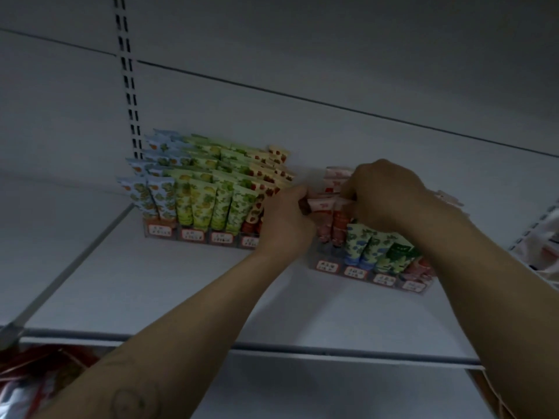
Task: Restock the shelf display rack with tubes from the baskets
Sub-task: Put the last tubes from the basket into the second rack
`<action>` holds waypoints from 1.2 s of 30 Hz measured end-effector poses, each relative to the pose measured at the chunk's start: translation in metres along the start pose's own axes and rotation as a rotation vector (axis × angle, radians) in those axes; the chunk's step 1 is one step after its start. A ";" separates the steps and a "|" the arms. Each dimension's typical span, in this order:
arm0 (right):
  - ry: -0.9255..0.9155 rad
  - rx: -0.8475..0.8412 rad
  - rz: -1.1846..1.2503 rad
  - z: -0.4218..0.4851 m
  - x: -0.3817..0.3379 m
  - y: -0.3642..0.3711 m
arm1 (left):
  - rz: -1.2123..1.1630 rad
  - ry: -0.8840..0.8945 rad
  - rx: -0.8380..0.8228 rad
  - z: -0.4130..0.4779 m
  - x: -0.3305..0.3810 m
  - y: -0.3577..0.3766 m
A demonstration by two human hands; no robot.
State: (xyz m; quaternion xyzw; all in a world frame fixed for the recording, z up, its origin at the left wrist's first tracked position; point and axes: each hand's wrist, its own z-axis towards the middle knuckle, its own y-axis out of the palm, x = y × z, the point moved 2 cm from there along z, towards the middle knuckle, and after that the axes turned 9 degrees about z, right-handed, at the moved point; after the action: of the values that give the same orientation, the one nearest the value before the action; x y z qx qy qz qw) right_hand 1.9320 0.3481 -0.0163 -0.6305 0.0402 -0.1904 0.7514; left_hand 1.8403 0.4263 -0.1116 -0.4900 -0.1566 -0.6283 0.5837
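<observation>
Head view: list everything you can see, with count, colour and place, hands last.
shelf: one, white, across the view.
upright: one, slotted, on the back wall, left.
left rack: one, clear, on the shelf, full of blue, green and red-patterned tubes.
right rack: one, clear, on the shelf to the right, part filled, green and blue tubes in front.
pink tubes: several, at the right rack's left end.
packets: some, red, below the shelf, bottom left.
left hand: grips the pink tubes.
right hand: pinches the pink tubes.
</observation>
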 end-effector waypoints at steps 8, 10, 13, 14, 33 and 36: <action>-0.161 -0.043 -0.198 0.003 -0.011 -0.007 | 0.052 0.084 -0.033 -0.003 0.001 -0.001; -0.180 -0.033 -0.251 0.001 -0.011 -0.007 | 0.073 0.105 -0.045 -0.003 0.001 -0.003; -0.188 -0.036 -0.266 0.001 -0.011 -0.006 | 0.105 0.133 -0.052 0.000 0.001 -0.004; -0.193 -0.043 -0.259 0.002 -0.010 -0.006 | 0.099 0.126 -0.048 0.001 0.001 -0.004; -0.184 -0.191 -0.095 0.006 -0.006 -0.012 | 0.096 0.140 -0.070 0.003 0.001 -0.006; -0.173 -0.210 -0.077 0.009 -0.003 -0.012 | 0.095 0.140 -0.060 0.003 0.002 -0.006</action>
State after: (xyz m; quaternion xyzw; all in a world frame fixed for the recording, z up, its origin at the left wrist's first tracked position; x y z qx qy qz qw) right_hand 1.9292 0.3562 -0.0033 -0.7209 -0.0293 -0.1589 0.6739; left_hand 1.8369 0.4293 -0.1065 -0.4688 -0.0731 -0.6369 0.6076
